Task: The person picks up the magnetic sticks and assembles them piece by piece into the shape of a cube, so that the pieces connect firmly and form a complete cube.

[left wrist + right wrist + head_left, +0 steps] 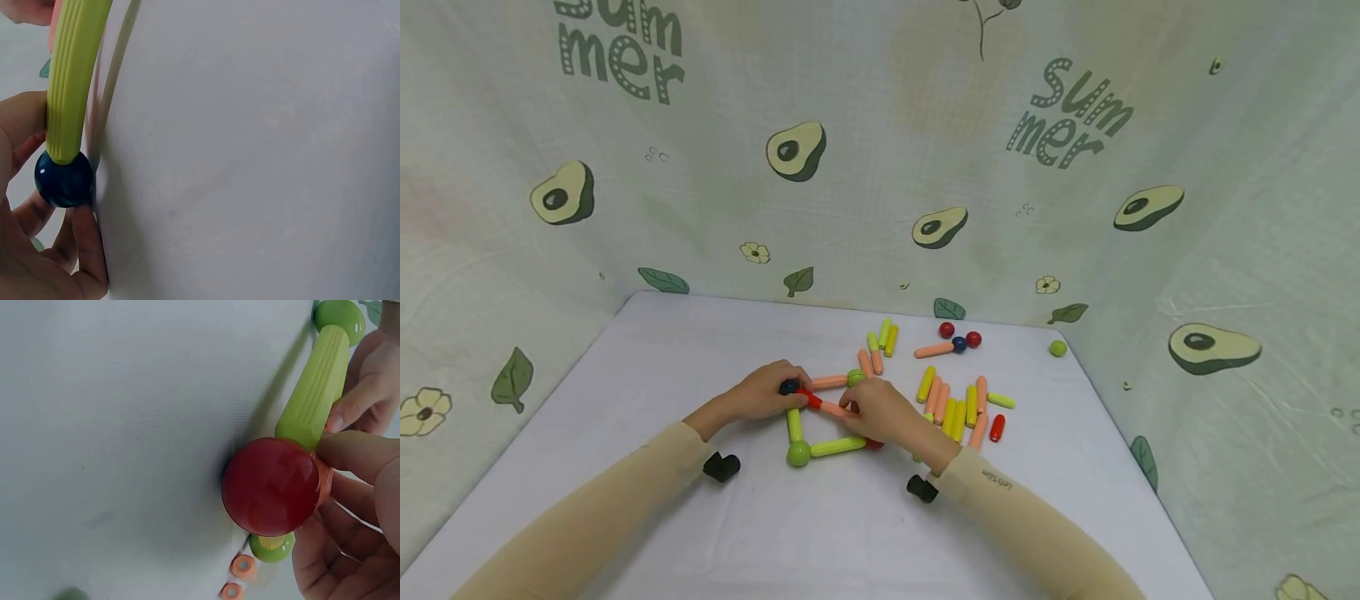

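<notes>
A flat frame of rods and balls lies on the white table. My left hand holds its dark blue ball, with the fingers round it and the thumb near a short red rod. From that ball a yellow-green rod runs to a green ball. Another yellow-green rod joins the green ball to a red ball. My right hand pinches an orange rod that lines up with the red rod. Whether these two rods are joined cannot be told.
Behind the hands, an orange rod meets a second green ball. Several loose yellow rods and orange rods lie right of my right hand. Farther back are red balls, and a green ball sits near the right edge.
</notes>
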### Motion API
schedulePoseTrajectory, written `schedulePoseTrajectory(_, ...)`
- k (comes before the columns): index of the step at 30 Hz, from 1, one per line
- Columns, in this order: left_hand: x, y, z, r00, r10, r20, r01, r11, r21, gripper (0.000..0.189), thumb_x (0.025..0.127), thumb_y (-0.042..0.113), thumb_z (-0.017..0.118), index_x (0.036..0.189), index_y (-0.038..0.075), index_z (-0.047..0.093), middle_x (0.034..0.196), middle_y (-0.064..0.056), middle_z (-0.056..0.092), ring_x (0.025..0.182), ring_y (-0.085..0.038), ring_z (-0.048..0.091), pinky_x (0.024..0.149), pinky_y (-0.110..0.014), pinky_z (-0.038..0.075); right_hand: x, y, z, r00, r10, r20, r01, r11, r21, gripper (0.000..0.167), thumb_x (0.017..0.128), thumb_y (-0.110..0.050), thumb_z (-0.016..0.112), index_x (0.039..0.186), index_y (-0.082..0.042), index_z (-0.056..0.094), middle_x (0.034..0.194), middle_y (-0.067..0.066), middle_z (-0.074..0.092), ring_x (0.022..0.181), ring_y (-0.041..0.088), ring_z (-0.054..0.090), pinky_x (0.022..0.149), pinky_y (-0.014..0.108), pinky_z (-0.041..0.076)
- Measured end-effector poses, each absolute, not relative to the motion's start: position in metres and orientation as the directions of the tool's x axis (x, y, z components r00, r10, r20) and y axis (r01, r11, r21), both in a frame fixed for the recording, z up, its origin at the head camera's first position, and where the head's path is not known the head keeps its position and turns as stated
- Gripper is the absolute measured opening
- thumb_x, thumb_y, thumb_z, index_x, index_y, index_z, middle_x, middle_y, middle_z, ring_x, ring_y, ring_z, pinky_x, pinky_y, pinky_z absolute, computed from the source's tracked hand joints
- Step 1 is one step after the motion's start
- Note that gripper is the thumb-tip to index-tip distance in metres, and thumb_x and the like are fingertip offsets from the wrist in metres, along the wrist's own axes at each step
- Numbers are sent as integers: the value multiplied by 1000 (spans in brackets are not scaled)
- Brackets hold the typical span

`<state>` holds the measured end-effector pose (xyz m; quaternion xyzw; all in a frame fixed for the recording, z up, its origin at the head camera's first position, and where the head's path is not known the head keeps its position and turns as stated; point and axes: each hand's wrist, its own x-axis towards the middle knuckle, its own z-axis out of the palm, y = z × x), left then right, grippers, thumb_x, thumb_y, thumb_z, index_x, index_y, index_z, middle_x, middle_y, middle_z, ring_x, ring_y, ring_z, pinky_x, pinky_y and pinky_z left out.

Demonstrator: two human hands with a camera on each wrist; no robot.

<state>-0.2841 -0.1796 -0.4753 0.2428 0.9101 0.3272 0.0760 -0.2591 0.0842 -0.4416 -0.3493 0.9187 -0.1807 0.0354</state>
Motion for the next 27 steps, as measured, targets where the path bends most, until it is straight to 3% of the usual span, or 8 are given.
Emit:
schedulePoseTrajectory(9,-285,-180,-477,-876,483,7,378,676,632,15,101,26,76,115,22,73,116,-1,65,110,-23,58,103,-52,49,-261,89,-440,-775,-631,36,-582,690,-430,16,97,-19,78,110,-10,78,82,-6,68,62,7,57,58,19,51)
schedulePoseTrajectory(19,-285,-178,-477,-894,447,-39,320,697,641,18,99,29,77,115,24,72,117,-3,65,112,-26,59,105,-54,49,-263,102,-438,-790,-606,89,-537,616,-577,20,98,-15,77,115,-14,67,100,-4,71,88,11,66,78,22,57)
schedulePoseTrajectory(27,-287,-177,-477,-886,462,-29,337,687,644,15,101,25,75,115,21,74,113,-1,65,103,-21,57,94,-43,51,-264,121,-446,-800,-585,135,-543,610,-577,24,96,-14,80,114,-13,64,87,-6,66,79,11,61,73,25,55)
